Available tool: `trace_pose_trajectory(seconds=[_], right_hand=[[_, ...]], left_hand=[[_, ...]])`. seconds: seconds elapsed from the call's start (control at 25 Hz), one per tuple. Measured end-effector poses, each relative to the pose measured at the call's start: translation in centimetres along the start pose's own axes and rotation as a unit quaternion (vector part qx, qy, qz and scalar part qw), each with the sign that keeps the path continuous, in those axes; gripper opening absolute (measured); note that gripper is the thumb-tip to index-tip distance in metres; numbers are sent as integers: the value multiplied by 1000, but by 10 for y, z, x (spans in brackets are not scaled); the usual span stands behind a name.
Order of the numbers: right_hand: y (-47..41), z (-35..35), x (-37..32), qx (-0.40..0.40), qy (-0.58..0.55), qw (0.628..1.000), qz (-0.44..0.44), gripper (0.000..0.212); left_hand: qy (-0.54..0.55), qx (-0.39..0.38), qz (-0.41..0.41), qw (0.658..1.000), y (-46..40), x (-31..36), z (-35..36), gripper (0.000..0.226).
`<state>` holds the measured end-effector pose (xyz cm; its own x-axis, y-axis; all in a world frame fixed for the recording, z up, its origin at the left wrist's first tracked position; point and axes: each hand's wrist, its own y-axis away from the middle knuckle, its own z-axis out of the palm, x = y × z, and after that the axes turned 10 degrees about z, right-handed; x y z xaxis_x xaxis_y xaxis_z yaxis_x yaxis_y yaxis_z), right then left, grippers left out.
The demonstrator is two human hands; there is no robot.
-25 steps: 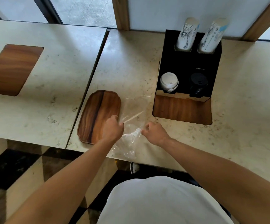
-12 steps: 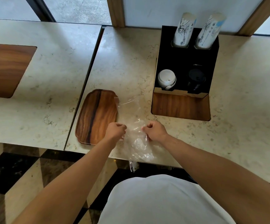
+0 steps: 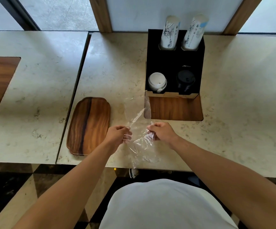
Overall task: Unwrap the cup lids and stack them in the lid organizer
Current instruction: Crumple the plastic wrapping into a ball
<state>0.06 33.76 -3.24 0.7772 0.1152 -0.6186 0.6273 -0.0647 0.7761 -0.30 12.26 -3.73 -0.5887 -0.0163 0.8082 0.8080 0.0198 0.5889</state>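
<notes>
An empty clear plastic wrapper (image 3: 141, 142) lies crumpled on the marble counter near the front edge. My left hand (image 3: 120, 135) pinches its left side and my right hand (image 3: 163, 132) grips its right side. Behind them stands the black lid organizer (image 3: 173, 63). A stack of white lids (image 3: 157, 81) fills its front left slot and a stack of black lids (image 3: 185, 80) its front right slot. No lids are visible inside the wrapper.
Two sleeves of paper cups (image 3: 169, 32) (image 3: 194, 33) stand in the organizer's back slots. A wooden tray (image 3: 89, 125) lies left of my hands. A wood-lined recess (image 3: 175, 109) sits in front of the organizer. The counter edge (image 3: 150, 168) is close below the wrapper.
Both hands have gathered the wrapper, which has bunched up and lifted between them; its far end has risen off the counter near the recess.
</notes>
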Motion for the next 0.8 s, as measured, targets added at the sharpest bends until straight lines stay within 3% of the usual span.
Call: trace_pose_trajectory(seconds=[0.16, 0.28, 0.4, 0.56, 0.68, 0.8], right_hand=[[3, -19, -1, -24, -43, 999, 2, 20], [3, -32, -3, -53, -105, 993, 10, 20], [5, -40, -4, -103, -180, 978, 26, 31], [2, -52, 2, -156, -318, 933, 62, 38], [-1, -62, 9, -186, -273, 943, 31, 44], [-1, -68, 11, -175, -229, 958, 7, 33]], left_hand=[[5, 9, -15, 1000, -5, 4, 7, 11], [26, -5, -25, 999, -6, 7, 13, 26], [96, -22, -47, 994, -5, 12, 19, 37], [226, -38, -124, 965, -4, 19, 30, 32], [325, -46, -174, 929, -7, 19, 31, 41], [237, -102, -161, 953, -8, 19, 34, 49]])
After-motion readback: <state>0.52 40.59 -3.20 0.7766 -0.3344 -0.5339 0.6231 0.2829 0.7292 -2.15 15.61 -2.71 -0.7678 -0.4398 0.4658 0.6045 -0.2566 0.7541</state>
